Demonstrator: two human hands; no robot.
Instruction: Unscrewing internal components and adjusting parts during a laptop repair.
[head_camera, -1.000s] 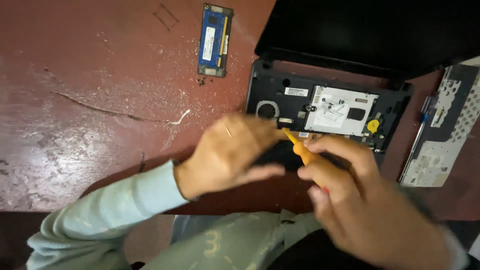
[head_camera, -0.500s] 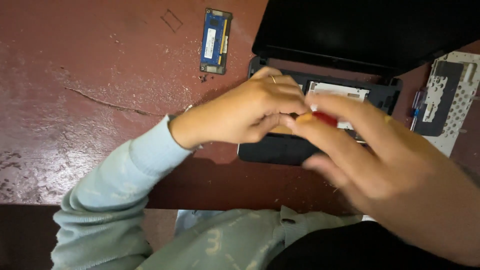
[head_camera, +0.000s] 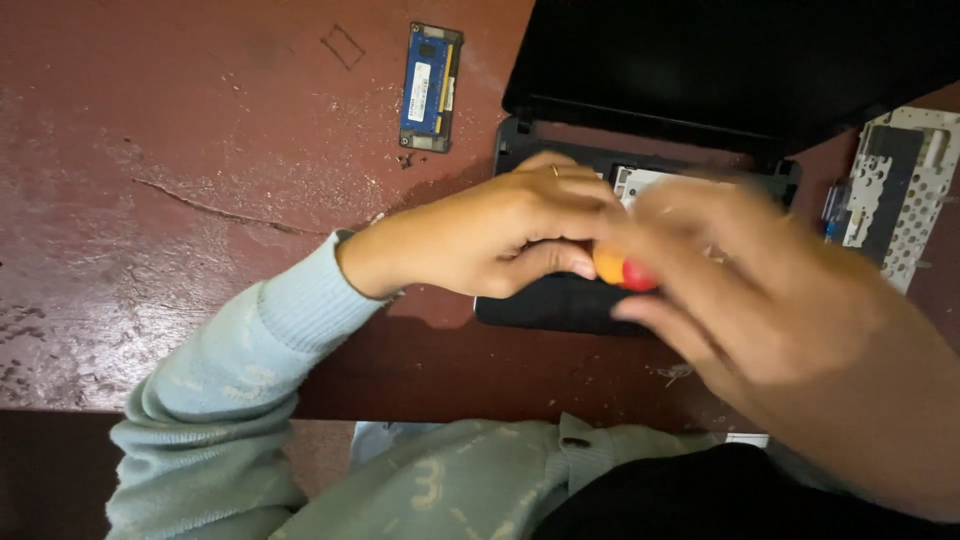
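A black opened laptop base (head_camera: 560, 300) lies on a dark red table (head_camera: 180, 200), its lid (head_camera: 740, 60) folded back. My left hand (head_camera: 490, 235) rests over the base's left part, fingers curled near the tool's handle; whether it grips anything I cannot tell. My right hand (head_camera: 740, 280), blurred, holds an orange and red screwdriver (head_camera: 620, 270) above the base. The hands hide most of the laptop's inside; a bit of a silver plate (head_camera: 635, 180) shows between them.
A blue memory module (head_camera: 431, 87) lies on the table left of the lid, with tiny dark screws (head_camera: 404, 159) below it. A perforated metal keyboard backplate (head_camera: 895, 190) lies at the right edge. The table's near edge runs along the bottom left.
Both hands moved up over the laptop base from its front edge. The screwdriver, first held pointing at the base, now shows only its handle end between the hands.
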